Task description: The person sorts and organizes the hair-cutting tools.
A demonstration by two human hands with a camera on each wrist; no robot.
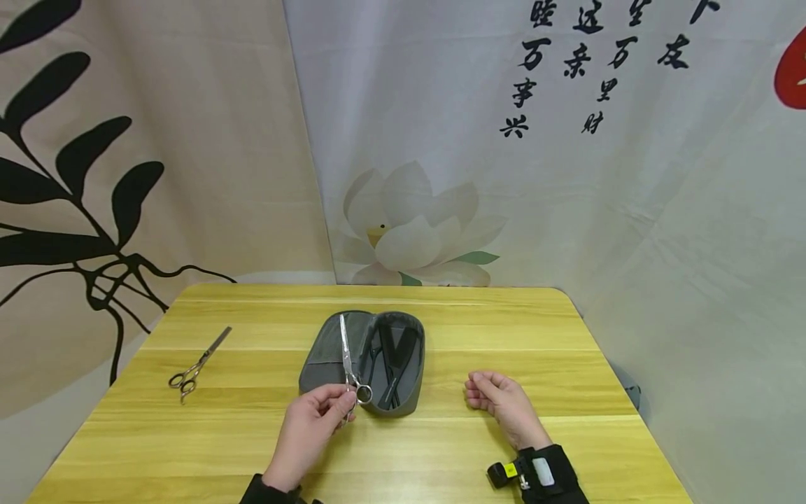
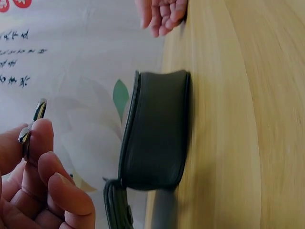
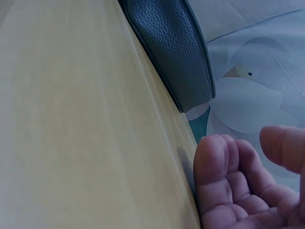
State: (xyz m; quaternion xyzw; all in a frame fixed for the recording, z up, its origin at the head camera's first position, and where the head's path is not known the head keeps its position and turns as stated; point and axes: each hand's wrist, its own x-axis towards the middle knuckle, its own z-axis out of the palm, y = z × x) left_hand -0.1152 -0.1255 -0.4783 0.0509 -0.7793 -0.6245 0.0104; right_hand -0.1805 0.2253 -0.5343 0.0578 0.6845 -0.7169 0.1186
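Observation:
My left hand (image 1: 310, 428) pinches a pair of silver scissors (image 1: 347, 350) by the finger rings, blades pointing away over the case's lid. In the left wrist view a shiny ring of the scissors (image 2: 39, 110) pokes up between thumb and forefinger. A dark grey zip case (image 1: 413, 400) lies unfolded on the table, its lid (image 1: 332, 343) turned to the left. Inside it sit black combs (image 1: 401, 353) and other slim dark tools, partly overlapping. To the right of the case, my right hand (image 1: 504, 406) rests with fingers loosely curled and holds nothing.
A second pair of scissors (image 1: 200, 364) lies on the left part of the wooden table (image 1: 453, 455), blades toward the back. Behind the table's far edge hangs a printed cloth (image 1: 541, 210). A black strap with a small camera (image 1: 504, 474) circles the right wrist.

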